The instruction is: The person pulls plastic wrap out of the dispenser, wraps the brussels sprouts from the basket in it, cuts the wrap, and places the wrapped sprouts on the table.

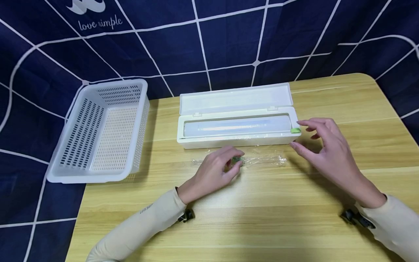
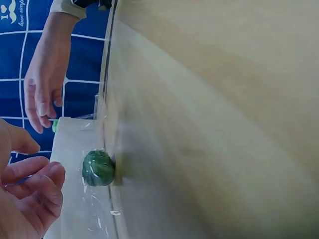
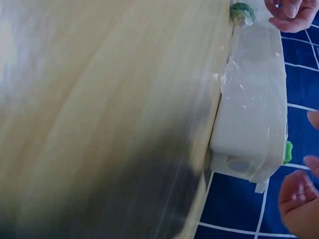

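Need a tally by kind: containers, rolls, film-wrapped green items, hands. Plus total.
Containers: 2 (white basket, white box)
Rolls: 1 (roll in the box)
Film-wrapped green items: 1 (green item)
Hands: 2 (left hand, right hand)
Total: 6

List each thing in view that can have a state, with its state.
White box: lid open
Roll: lying inside the box
Clear film: crumpled
Green item: wrapped in clear film
Green tab: at box's right end
Basket: upright, uncovered
Left hand: loosely curled, holding nothing
Right hand: relaxed, holding nothing
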A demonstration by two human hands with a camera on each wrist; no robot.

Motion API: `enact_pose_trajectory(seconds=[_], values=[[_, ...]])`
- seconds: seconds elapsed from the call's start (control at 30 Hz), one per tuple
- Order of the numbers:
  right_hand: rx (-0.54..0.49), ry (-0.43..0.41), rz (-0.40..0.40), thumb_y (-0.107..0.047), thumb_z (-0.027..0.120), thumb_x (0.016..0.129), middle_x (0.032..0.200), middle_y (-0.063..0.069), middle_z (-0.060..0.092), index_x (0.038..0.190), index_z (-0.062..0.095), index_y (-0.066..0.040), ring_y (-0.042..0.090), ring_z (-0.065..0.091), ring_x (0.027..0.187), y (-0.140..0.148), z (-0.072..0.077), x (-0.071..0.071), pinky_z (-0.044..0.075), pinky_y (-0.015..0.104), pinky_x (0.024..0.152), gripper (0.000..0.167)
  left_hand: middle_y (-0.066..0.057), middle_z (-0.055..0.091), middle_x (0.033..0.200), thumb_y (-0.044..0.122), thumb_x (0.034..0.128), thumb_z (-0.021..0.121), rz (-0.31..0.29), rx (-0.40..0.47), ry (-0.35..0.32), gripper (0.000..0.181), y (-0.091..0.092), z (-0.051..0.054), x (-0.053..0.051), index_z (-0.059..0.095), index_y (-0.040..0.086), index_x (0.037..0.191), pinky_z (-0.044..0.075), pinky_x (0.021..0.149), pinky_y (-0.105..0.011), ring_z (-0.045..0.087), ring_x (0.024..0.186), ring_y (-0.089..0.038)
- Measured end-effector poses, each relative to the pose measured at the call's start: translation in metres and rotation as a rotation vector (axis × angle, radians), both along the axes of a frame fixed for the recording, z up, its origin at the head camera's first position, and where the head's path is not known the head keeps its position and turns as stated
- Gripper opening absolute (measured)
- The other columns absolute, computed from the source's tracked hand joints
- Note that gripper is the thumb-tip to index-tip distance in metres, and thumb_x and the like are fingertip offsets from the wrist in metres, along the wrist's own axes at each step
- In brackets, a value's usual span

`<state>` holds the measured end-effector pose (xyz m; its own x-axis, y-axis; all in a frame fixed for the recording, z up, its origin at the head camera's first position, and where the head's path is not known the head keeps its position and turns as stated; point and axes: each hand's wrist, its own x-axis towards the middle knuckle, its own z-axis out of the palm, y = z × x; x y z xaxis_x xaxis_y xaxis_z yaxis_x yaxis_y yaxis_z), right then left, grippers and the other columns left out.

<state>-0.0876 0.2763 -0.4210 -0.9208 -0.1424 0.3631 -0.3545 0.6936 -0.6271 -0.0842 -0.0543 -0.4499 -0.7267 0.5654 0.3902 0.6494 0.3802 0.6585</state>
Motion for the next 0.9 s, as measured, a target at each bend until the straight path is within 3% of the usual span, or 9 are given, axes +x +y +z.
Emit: enact_pose_trajectory(seconds=[0.17, 0.47, 0.67, 0.9], values=[[-0.013, -0.104, -0.018, 0.001, 0.096, 0.08, 0.139, 0.016, 0.057, 0.147, 0.065, -0.005, 0.012, 0.053, 0.11, 0.002, -0.004, -0.006, 0.041, 0.011, 0.088, 0.074, -0.007, 0.072, 0.097, 0.004, 0.1017, 0.07, -0.011, 0.012, 0.012, 0.021, 0.002, 0.006, -0.002, 0.075, -0.006, 0.119, 0.044, 0.06, -0.013, 0.059, 0.069, -0.014], [-0.017, -0.157, 0.026, -0.002, 0.093, 0.087, 0.142, 0.015, 0.053, 0.152, 0.063, -0.011, 0.002, 0.058, 0.102, 0.006, -0.012, -0.017, 0.046, 0.003, 0.084, 0.072, -0.011, 0.076, 0.103, 0.006, 0.104, 0.067, -0.016, 0.043, 0.025, 0.021, 0.009, 0.014, -0.007, 0.075, -0.005, 0.121, 0.046, 0.062, -0.015, 0.064, 0.071, -0.018], [-0.071, -0.217, 0.024, -0.001, 0.093, 0.086, 0.146, 0.018, 0.048, 0.151, 0.063, -0.01, 0.007, 0.054, 0.103, 0.005, -0.015, -0.023, 0.045, 0.002, 0.086, 0.072, -0.013, 0.077, 0.107, 0.004, 0.1037, 0.066, -0.027, 0.064, 0.016, 0.021, 0.012, 0.018, -0.008, 0.075, -0.007, 0.119, 0.055, 0.063, -0.023, 0.066, 0.076, -0.019], [-0.071, -0.272, -0.021, -0.009, 0.094, 0.088, 0.135, 0.02, 0.043, 0.153, 0.06, -0.009, 0.019, 0.055, 0.1, 0.003, -0.015, -0.027, 0.043, 0.004, 0.084, 0.073, -0.013, 0.077, 0.109, 0.003, 0.1034, 0.066, -0.036, 0.072, 0.019, 0.019, 0.013, 0.019, -0.009, 0.076, -0.006, 0.118, 0.059, 0.064, -0.029, 0.066, 0.08, -0.015]])
